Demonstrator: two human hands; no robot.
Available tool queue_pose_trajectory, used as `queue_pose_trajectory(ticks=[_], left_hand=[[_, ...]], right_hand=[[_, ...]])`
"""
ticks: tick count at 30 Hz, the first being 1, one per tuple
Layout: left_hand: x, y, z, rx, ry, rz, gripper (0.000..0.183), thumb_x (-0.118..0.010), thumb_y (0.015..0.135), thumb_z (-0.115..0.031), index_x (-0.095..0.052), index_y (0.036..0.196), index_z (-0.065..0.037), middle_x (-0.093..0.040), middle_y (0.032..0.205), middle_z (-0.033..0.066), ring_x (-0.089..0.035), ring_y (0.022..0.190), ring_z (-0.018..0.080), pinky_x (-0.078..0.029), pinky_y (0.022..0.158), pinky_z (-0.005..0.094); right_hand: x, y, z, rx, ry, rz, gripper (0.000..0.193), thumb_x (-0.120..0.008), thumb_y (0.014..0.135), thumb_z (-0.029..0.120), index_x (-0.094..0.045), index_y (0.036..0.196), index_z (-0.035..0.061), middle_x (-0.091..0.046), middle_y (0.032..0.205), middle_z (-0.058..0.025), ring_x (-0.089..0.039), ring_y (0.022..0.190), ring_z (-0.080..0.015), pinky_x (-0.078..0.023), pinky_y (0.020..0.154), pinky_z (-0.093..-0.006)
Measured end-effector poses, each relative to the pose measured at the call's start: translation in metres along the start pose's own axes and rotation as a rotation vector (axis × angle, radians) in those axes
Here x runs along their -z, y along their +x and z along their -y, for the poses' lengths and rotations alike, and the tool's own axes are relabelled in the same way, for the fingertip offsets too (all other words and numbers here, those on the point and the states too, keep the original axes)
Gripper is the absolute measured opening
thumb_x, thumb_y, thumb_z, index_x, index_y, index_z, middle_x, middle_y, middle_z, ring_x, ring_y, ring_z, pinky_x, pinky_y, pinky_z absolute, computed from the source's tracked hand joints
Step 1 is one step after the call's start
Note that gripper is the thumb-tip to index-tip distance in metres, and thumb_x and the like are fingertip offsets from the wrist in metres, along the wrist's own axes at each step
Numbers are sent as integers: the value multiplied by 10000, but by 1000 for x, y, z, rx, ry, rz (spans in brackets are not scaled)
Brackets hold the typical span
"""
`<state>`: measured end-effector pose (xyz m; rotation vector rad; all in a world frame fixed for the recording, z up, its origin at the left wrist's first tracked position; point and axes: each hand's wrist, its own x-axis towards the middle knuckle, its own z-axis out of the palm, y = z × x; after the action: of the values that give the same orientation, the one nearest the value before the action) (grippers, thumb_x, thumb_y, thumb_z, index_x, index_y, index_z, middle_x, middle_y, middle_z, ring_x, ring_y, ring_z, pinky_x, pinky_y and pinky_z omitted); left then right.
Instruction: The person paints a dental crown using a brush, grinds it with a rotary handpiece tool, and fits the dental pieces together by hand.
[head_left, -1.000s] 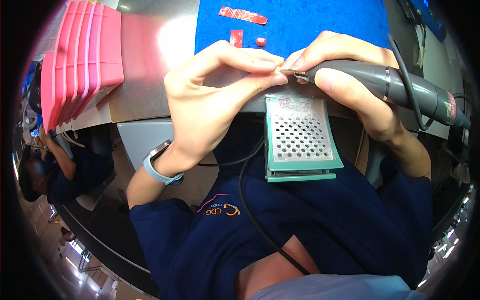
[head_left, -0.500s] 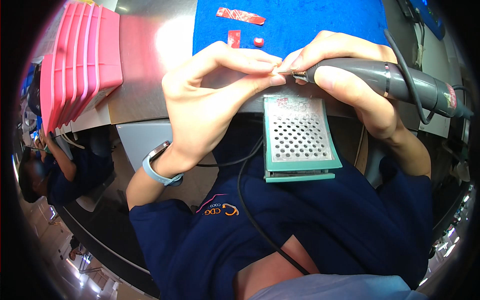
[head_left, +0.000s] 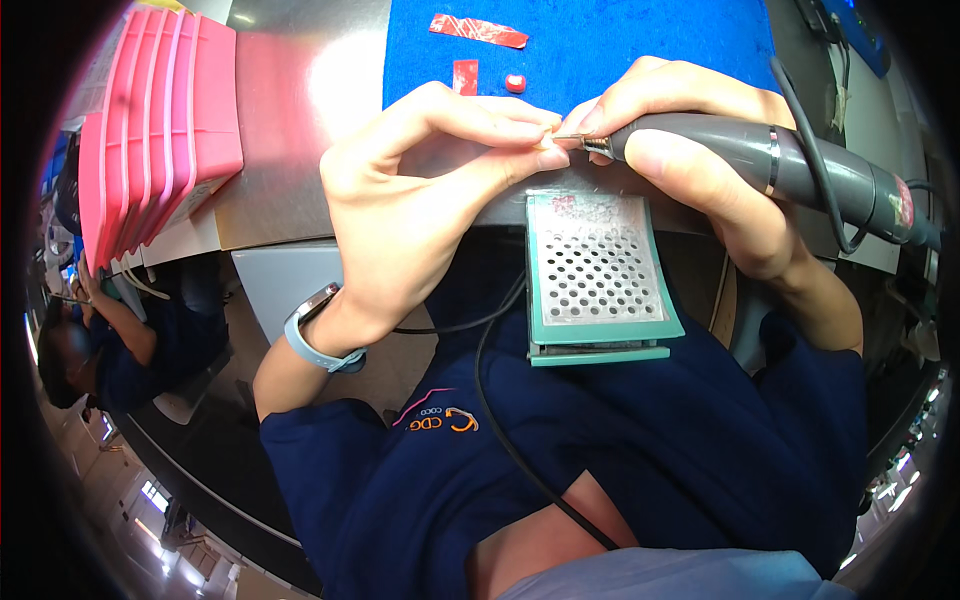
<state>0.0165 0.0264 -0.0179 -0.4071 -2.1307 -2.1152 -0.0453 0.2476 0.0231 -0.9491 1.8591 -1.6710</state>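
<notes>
My left hand [head_left: 395, 200] pinches a tiny whitish piece [head_left: 549, 141] between thumb and forefinger. Fingertips cover most of it, so its kind does not show. Wrapped in my right hand [head_left: 715, 195] is a dark grey rotary handpiece [head_left: 735, 152], pointing left. Its thin metal bit [head_left: 568, 137] reaches the pinched piece, and the fingertips of both hands come close together there. Just below the hands sits a green-framed metal grille [head_left: 602, 265] with round holes, at the bench edge.
A blue towel [head_left: 600, 40] covers the bench's far part, bearing red strips [head_left: 478, 31] and a small red-and-white piece [head_left: 515, 83]. Pink ribbed trays [head_left: 165, 130] stand at left. A black cable [head_left: 815, 150] loops over the handpiece. Another person [head_left: 130, 340] sits at far left.
Both hands hold nearly the same pose, with the bit still at the small piece. The view has shifted very slightly.
</notes>
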Motion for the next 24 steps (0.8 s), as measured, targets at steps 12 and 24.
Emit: queue_pose_trajectory(ticks=[12,24], left_hand=[[1,0,0,-5,3,4,183,-702,799,161,-626,938,69,-708,990,216,-713,919,245,-588,868,350],[-1,-1,-7,52,79,-10,217,-716,805,141,-627,981,51,-717,993,174,-704,925,193,-570,869,306]], right_hand=[[-2,-1,-1,20,-56,2,280,-506,910,117,-649,1054,-77,-670,1035,-211,-656,1041,-280,-492,952,-376],[-3,-3,1,-5,-83,-33,280,-524,900,116,-666,1075,-51,-677,1046,-177,-656,977,-234,-500,893,-333]])
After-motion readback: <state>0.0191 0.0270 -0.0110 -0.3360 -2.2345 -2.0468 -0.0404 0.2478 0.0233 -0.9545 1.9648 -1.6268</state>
